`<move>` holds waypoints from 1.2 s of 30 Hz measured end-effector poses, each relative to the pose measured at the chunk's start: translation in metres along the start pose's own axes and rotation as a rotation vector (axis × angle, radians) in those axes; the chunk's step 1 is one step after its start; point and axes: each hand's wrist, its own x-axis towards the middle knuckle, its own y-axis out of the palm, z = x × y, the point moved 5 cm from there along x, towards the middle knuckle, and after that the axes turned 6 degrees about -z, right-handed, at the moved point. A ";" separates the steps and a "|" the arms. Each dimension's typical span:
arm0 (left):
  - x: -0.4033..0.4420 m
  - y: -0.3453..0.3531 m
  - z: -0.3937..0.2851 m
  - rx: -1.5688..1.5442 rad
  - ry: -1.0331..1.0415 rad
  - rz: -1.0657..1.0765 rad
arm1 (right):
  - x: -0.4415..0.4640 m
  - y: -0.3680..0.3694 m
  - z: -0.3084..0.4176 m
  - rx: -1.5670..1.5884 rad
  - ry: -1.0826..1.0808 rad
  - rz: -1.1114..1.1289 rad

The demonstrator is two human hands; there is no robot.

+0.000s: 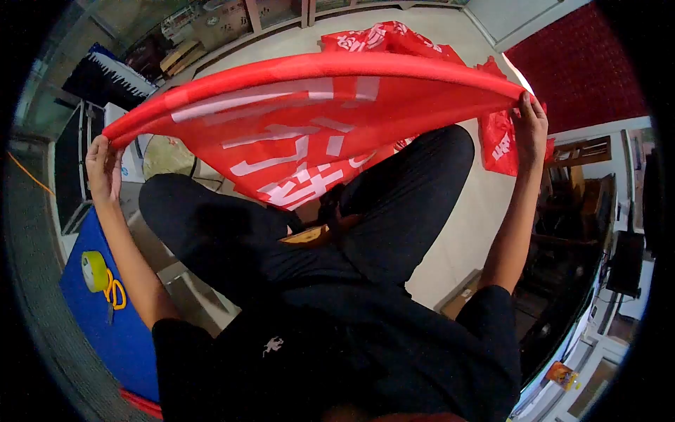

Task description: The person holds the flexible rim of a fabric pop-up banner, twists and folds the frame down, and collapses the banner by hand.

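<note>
A red cloth banner [281, 116] with large white characters is stretched wide in front of me, its rolled or hemmed top edge bowing upward. My left hand [104, 169] grips the left end of that edge between thumb and fingers. At the right end, my right hand [530, 128] pinches the same edge. The banner's lower part hangs down between my bent knees. More red cloth with white characters [394, 39] lies on the floor beyond the banner, and another red piece [498, 144] shows by my right hand.
On the left, a blue surface [105, 323] bears green tape [93, 271] and orange-handled scissors [114, 292]. A round pale seat [169, 156] stands past my left knee. Dark wooden furniture [576, 204] is at right. Boxes [218, 24] stand at the back.
</note>
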 end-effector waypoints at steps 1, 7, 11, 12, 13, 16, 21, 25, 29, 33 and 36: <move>0.002 0.007 -0.003 0.001 0.005 0.005 | -0.002 0.000 0.002 -0.007 -0.007 -0.030; -0.005 0.027 -0.017 0.010 0.077 0.021 | -0.003 -0.004 0.006 -0.057 0.015 -0.005; -0.002 0.034 -0.026 0.041 0.137 -0.034 | 0.017 -0.037 -0.003 -0.070 -0.079 0.038; -0.005 0.046 -0.033 -0.040 0.163 -0.007 | 0.023 -0.040 -0.007 -0.040 -0.040 0.028; -0.009 0.055 -0.041 -0.057 0.164 -0.030 | 0.027 -0.043 -0.008 -0.015 0.002 0.017; -0.004 0.043 -0.048 -0.194 0.205 0.022 | 0.033 -0.040 -0.007 0.085 -0.026 -0.017; 0.002 0.027 -0.060 -0.452 0.185 0.094 | 0.046 -0.037 -0.006 0.148 -0.022 -0.014; 0.030 -0.067 -0.068 -0.550 0.235 -0.399 | 0.059 -0.046 -0.006 0.183 0.019 0.002; 0.021 -0.090 -0.071 0.207 -0.032 -0.689 | 0.057 -0.042 -0.003 0.272 0.003 -0.043; 0.013 0.044 -0.076 0.271 0.299 -0.056 | 0.046 -0.045 -0.008 0.216 -0.027 -0.099; -0.004 0.103 -0.062 0.181 0.222 -0.028 | 0.058 -0.050 -0.015 0.264 0.070 -0.037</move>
